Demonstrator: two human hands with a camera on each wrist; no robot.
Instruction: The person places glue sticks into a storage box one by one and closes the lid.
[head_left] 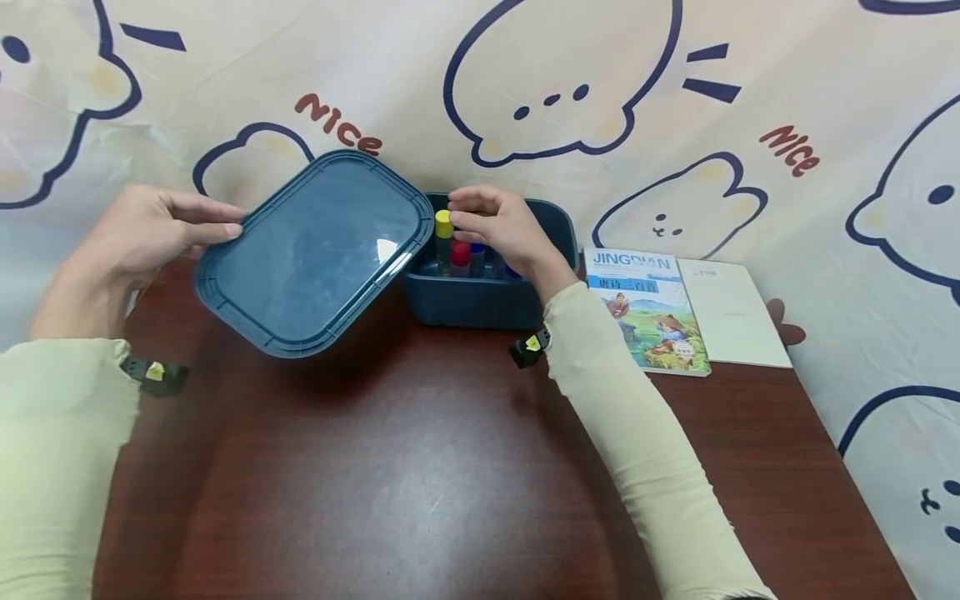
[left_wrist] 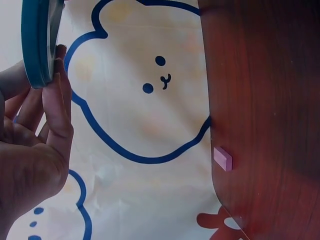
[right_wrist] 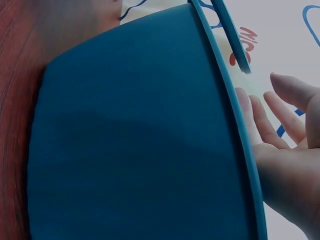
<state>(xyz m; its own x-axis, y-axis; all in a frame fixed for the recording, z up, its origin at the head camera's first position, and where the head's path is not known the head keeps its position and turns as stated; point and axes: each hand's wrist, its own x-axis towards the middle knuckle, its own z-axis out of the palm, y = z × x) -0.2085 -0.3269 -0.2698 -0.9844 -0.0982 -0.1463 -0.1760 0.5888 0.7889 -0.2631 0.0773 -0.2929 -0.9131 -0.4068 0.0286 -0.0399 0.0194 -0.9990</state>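
Observation:
A dark blue plastic lid (head_left: pixel 322 250) is held tilted above the table by my left hand (head_left: pixel 161 229), thumb and fingers pinching its left edge. In the left wrist view the lid (left_wrist: pixel 36 42) shows edge-on between thumb and fingers. To its right stands a matching blue box (head_left: pixel 480 302) without its cover. Inside it are a yellow-capped bottle (head_left: pixel 444 222), a red-capped one (head_left: pixel 461 252) and some blue-topped things, partly hidden. My right hand (head_left: pixel 502 229) hovers over the box opening with fingers extended; the right wrist view shows the hand (right_wrist: pixel 290 135) holding nothing, beside the box rim.
Right of the box lie an illustrated book (head_left: pixel 648 312) and a pale booklet (head_left: pixel 735 312). A small pink block (left_wrist: pixel 223 158) sits near the table's edge in the left wrist view. A patterned cloth (head_left: pixel 405 75) hangs behind the brown table (head_left: pixel 420 475).

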